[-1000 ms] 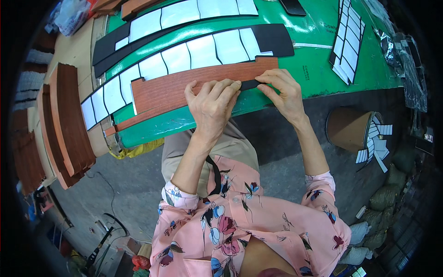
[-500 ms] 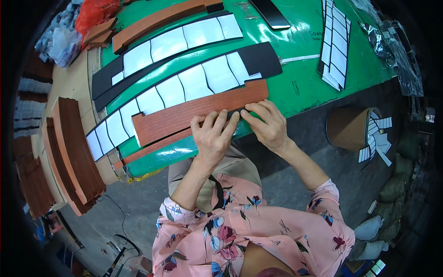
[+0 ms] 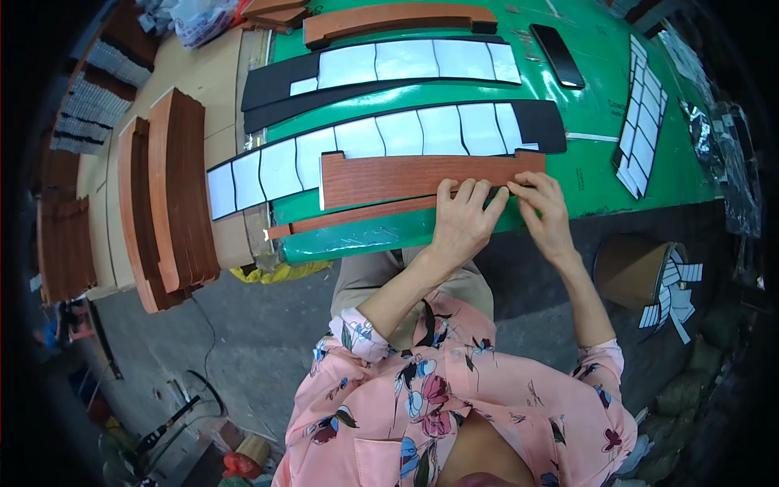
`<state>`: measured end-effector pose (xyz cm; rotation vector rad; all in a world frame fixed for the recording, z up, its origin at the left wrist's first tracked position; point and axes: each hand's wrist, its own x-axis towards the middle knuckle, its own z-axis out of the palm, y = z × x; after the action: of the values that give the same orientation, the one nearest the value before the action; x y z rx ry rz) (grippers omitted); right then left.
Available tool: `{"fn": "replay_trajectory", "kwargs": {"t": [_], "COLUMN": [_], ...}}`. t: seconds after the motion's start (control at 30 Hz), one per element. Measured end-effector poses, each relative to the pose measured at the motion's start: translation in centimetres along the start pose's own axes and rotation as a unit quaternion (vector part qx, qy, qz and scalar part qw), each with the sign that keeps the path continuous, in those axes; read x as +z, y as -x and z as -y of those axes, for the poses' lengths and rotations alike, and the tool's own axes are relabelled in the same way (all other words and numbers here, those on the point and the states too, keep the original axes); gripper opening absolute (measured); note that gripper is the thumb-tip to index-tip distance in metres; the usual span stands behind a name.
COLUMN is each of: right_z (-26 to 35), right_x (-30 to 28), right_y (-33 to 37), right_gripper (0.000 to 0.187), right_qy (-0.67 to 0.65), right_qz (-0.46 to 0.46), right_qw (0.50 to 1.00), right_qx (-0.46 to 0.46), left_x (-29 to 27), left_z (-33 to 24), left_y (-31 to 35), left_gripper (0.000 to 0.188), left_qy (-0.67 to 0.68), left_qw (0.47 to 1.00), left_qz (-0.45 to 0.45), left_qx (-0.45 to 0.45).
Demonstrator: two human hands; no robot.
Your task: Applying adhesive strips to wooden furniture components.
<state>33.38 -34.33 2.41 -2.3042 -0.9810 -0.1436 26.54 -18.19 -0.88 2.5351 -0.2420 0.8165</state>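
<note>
A reddish-brown wood-grain board (image 3: 406, 180) with raised ends lies along the near side of the green table. My left hand (image 3: 464, 215) has its fingers bent over the board's near edge, right of its middle. Close beside it, my right hand (image 3: 545, 213) pinches with thumb and fingers at the board's right end. A small dark bit shows between the two hands; fingers hide most of it. A narrow brown strip (image 3: 357, 217) runs along the board's near side, under my left hand. Beyond the board lies a black curved sheet (image 3: 540, 126) bearing white backing pieces (image 3: 398, 132).
Farther back are another black sheet (image 3: 280, 79) with white pieces, a brown curved piece (image 3: 398, 20) and a phone (image 3: 557, 55). Stacked brown boards (image 3: 185, 187) stand left. White-pieced strips (image 3: 641, 118) lie right. A bin (image 3: 633, 272) with white scraps stands below the table's right side.
The view has turned, so the table appears shifted to the right. Both hands stay at the board's near edge, with the fingertips of the two hands slightly closer together.
</note>
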Motion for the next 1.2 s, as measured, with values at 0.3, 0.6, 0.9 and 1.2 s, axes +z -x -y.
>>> {"fn": "replay_trajectory", "kwargs": {"t": [0.3, 0.6, 0.9, 1.2], "right_z": [-4.0, -8.7, -11.1, -12.1], "right_x": [-2.5, -1.3, -1.1, -1.7], "right_y": [-6.6, -9.1, -10.0, -9.0], "right_gripper": [0.015, 0.022, 0.017, 0.018], "right_qy": [-0.015, 0.154, 0.163, -0.012], "right_qz": [0.055, 0.17, 0.228, 0.134], "right_qw": [0.99, 0.971, 0.943, 0.985], "right_qx": [0.13, -0.071, -0.178, 0.107], "left_x": [-9.5, -16.7, -15.0, -14.6], "left_z": [1.5, 9.1, 11.7, 11.4], "left_y": [4.3, 14.5, 16.1, 14.5], "left_gripper": [0.045, 0.032, 0.033, 0.036], "left_qy": [0.004, -0.019, 0.153, 0.149], "left_qw": [1.0, 0.875, 0.847, 0.849], "left_qz": [-0.017, -0.268, -0.221, -0.217], "left_qx": [-0.011, -0.403, -0.458, -0.459]}}
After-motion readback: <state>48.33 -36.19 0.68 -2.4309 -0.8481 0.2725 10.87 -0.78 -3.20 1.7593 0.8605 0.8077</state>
